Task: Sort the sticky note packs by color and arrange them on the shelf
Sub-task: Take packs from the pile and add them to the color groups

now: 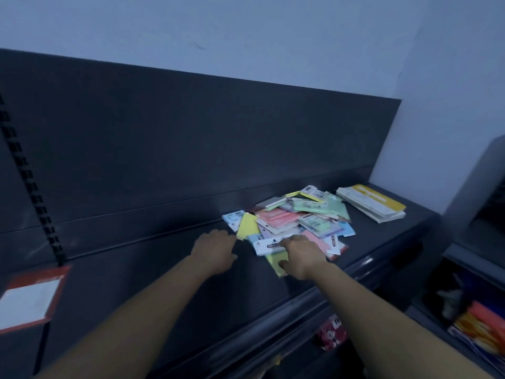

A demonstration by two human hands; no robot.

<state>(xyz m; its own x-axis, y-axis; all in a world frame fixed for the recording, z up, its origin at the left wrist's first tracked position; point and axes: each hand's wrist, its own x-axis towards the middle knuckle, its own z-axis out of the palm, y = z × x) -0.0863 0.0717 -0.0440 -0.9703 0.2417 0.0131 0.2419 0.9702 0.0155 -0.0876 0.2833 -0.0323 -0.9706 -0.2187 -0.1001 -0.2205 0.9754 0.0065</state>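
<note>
sticky note packs (296, 217) | pink, green, yellow, blue | loose overlapping heap, lying flat | dark shelf (164, 269), right part

**Where things lie on the shelf**

A loose pile of sticky note packs (295, 220) lies on the shelf (169, 272), right of its middle and close to the back panel (191, 138). Far right of the pile, apart from it, sits a stack of booklets (371, 205). The left hand (216, 248) rests on the shelf just left of the pile; the right hand (302, 255) lies on the pile's near edge. A label holder (30, 296) hangs at the near left
</note>
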